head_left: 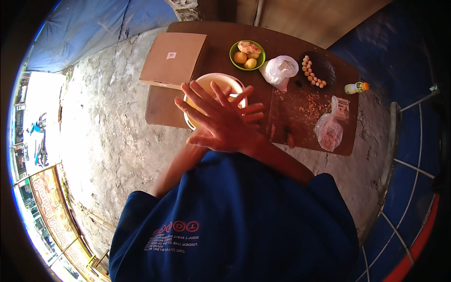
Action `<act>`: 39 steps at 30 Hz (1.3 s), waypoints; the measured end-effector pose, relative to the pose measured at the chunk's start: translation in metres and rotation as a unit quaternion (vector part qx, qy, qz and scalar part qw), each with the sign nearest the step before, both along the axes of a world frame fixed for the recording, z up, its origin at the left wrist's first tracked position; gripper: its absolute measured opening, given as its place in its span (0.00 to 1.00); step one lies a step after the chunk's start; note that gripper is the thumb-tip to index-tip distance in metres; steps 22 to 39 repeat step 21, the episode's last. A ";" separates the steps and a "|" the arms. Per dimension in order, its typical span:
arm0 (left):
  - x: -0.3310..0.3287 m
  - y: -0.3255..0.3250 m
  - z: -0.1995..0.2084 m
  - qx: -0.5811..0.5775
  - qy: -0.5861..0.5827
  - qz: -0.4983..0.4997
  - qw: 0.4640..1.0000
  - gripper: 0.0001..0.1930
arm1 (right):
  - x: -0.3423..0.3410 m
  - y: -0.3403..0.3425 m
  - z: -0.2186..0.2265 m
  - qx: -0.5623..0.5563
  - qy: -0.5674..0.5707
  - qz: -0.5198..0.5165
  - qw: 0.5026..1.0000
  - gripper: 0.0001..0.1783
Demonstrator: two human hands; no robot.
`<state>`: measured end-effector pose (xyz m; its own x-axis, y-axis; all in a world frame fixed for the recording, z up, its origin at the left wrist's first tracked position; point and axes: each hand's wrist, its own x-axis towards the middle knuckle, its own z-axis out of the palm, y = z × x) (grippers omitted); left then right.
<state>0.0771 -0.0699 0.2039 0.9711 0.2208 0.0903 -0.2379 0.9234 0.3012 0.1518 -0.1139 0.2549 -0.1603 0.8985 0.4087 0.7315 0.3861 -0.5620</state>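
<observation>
At about nine o'clock from the hands, a flat cardboard box is lying on the dark wooden table, its long side running away from the viewer. Just right of it, a cream bowl is being partly covered by both hands, which are being held crossed above its near rim. The hand lying on top, fingers fanned toward ten and eleven o'clock, is being taken for the right hand, since its forearm is coming in from five o'clock. The left hand is lying beneath it, its fingertips pointing toward two o'clock. Which hand is which is not fully certain, because the wrists are overlapping. Both hands are being held spread flat, palm to back, and nothing is being gripped in either.

The bowl is lying at twelve o'clock from the hands, directly under and just beyond the fingers, about equally near to both; being round, it is offering no long axis.

Farther right, at one o'clock, a green bowl of yellowish fruit is standing, then a knotted white bag. A dark tray of small pale balls follows at two o'clock, with a small bottle beside it. A clear bag is resting at three o'clock, near scattered brown crumbs.
</observation>
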 end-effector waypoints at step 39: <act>-0.001 -0.010 -0.002 0.015 0.051 0.004 0.999 0.39 | 0.025 0.009 0.003 0.041 -0.021 -0.084 0.995 0.50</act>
